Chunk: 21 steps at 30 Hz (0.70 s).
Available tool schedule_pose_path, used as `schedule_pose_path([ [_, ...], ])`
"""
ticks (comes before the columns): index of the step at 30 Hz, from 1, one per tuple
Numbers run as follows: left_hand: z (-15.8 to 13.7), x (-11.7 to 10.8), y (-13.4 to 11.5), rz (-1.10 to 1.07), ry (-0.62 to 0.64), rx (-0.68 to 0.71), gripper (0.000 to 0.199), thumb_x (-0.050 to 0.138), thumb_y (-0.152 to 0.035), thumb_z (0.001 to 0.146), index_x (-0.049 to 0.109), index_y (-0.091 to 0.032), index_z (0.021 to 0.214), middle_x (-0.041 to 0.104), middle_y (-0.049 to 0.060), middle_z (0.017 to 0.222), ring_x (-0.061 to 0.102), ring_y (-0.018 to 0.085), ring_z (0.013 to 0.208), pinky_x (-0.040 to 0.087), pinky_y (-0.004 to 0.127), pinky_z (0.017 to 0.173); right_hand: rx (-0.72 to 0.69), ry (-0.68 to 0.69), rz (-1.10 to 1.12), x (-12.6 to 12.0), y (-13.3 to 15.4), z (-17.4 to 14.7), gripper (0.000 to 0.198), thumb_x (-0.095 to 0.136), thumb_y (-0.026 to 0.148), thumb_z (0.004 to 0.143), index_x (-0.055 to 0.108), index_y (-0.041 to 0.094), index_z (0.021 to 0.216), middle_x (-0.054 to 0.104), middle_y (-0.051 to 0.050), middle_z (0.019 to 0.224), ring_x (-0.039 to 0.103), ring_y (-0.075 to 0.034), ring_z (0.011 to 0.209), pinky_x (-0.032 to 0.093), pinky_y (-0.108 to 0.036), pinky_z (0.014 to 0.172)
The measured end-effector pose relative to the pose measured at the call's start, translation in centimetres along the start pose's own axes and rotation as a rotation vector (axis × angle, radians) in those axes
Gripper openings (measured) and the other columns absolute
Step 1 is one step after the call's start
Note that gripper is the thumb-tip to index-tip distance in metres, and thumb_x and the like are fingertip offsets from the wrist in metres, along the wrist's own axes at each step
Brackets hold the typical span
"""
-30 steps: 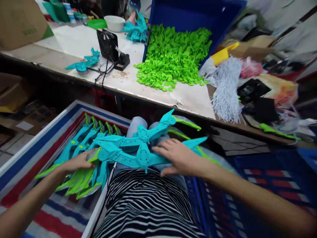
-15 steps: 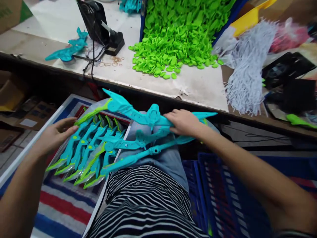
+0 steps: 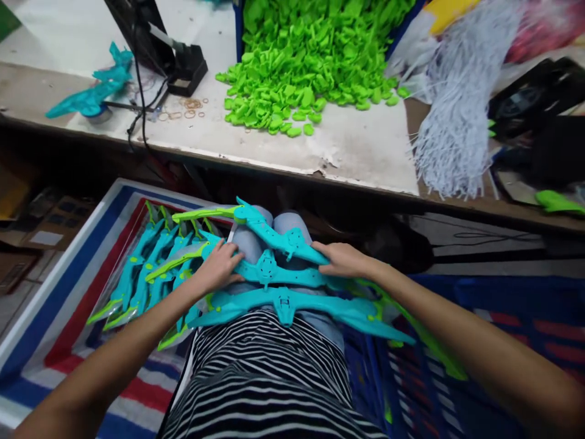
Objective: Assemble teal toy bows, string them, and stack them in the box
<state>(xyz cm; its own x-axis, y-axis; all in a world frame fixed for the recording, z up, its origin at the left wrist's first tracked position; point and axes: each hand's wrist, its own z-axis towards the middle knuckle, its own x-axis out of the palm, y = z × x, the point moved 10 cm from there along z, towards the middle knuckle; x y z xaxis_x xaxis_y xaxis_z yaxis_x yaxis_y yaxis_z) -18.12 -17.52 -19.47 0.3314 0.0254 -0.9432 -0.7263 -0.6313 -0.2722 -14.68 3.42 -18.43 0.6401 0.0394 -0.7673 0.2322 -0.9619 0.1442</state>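
Note:
Three teal plastic toy bows with lime-green tips lie across my lap. My left hand [image 3: 220, 266] is closed round the left limb of the middle toy bow [image 3: 292, 275]. The right end of the far toy bow [image 3: 269, 231] is in my right hand [image 3: 345, 260], whose fingers also lie close to the middle one. Nearest my body rests the third toy bow [image 3: 315, 303], its centre block facing up. To the left, several similar teal bows [image 3: 132, 268] lie side by side in a white-rimmed tray [image 3: 27, 329], partly covered by my left arm.
Ahead is a workbench [image 3: 365, 152] with a heap of lime-green pieces [image 3: 292, 85], rubber bands [image 3: 192, 107] and a black stand [image 3: 187, 67]. A bundle of white strings [image 3: 452, 128] hangs at its edge. Blue crates [image 3: 466, 299] stand at my right.
My left hand has moved right, from the far bow's tip to the middle bow. The bows have spread apart on my lap, the nearest turning its centre block up. The view has shifted slightly.

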Motion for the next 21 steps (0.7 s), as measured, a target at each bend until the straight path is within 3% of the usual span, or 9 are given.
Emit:
schedule_pose_path([
  [5, 0.8, 0.2, -3.9, -0.136, 0.051, 0.193, 0.031, 0.06, -0.035, 0.082, 0.064, -0.024, 0.111, 0.055, 0.01, 0.104, 0.05, 0.026, 0.099, 0.04, 0.045, 0.092, -0.051, -0.238, -0.169, -3.1, -1.4, 1.5, 0.039, 0.06, 0.024, 0.077, 0.055, 0.017, 0.116, 0.063, -0.013, 0.108, 0.053, -0.027, 0.099, 0.033, -0.032, 0.077],
  [8, 0.9, 0.2, -5.7, -0.268, 0.073, 0.232, 0.024, 0.055, -0.035, 0.086, 0.065, -0.024, 0.105, 0.057, 0.008, 0.103, 0.053, 0.023, 0.098, 0.043, 0.04, 0.089, -0.112, -0.295, -0.177, -3.4, -1.9, 3.7, 0.045, 0.061, 0.021, 0.079, 0.053, 0.016, 0.123, 0.06, -0.014, 0.114, 0.048, -0.028, 0.106, 0.031, -0.037, 0.087],
  [10, 2.0, -0.9, -5.4, -0.351, -0.015, 0.195, 0.028, 0.051, -0.036, 0.088, 0.062, -0.022, 0.111, 0.058, 0.009, 0.107, 0.054, 0.022, 0.1, 0.045, 0.037, 0.088, -0.125, -0.318, -0.138, -3.1, -2.3, 4.7, 0.049, 0.059, 0.021, 0.082, 0.05, 0.016, 0.13, 0.057, -0.015, 0.117, 0.047, -0.027, 0.107, 0.031, -0.038, 0.088],
  [13, 5.1, -3.8, -3.2, -0.31, -0.273, 0.07, 0.042, 0.049, -0.036, 0.089, 0.05, -0.018, 0.126, 0.052, 0.016, 0.126, 0.047, 0.028, 0.118, 0.041, 0.044, 0.097, -0.159, -0.333, -0.093, -2.9, -2.0, 4.9, 0.052, 0.059, 0.024, 0.084, 0.048, 0.019, 0.135, 0.053, -0.016, 0.119, 0.048, -0.026, 0.105, 0.035, -0.037, 0.086],
  [15, 8.0, -4.1, -2.5, -0.205, -0.278, 0.017, 0.053, 0.056, -0.038, 0.084, 0.045, -0.013, 0.13, 0.051, 0.02, 0.128, 0.044, 0.033, 0.121, 0.038, 0.049, 0.099, -0.195, -0.35, -0.067, -4.0, -1.4, 4.6, 0.045, 0.058, 0.028, 0.085, 0.053, 0.019, 0.13, 0.055, -0.015, 0.116, 0.05, -0.025, 0.101, 0.037, -0.036, 0.084],
  [18, 11.7, -2.0, -2.8, -0.074, -0.085, -0.011, 0.061, 0.063, -0.036, 0.079, 0.046, -0.005, 0.128, 0.06, 0.022, 0.114, 0.052, 0.036, 0.11, 0.039, 0.05, 0.094, -0.16, -0.558, 0.01, -10.0, -1.6, 4.5, 0.032, 0.044, 0.032, 0.093, 0.063, 0.018, 0.115, 0.06, -0.012, 0.109, 0.051, -0.023, 0.1, 0.038, -0.034, 0.086],
  [21, 12.8, -0.8, -3.4, -0.024, -0.032, -0.038, 0.064, 0.065, -0.034, 0.077, 0.044, -0.004, 0.13, 0.063, 0.022, 0.111, 0.054, 0.035, 0.105, 0.039, 0.048, 0.09, 0.159, -0.875, 0.09, -18.0, -5.1, 5.4, 0.04, 0.033, 0.035, 0.097, 0.064, 0.014, 0.112, 0.06, -0.015, 0.109, 0.048, -0.027, 0.104, 0.036, -0.037, 0.089],
])
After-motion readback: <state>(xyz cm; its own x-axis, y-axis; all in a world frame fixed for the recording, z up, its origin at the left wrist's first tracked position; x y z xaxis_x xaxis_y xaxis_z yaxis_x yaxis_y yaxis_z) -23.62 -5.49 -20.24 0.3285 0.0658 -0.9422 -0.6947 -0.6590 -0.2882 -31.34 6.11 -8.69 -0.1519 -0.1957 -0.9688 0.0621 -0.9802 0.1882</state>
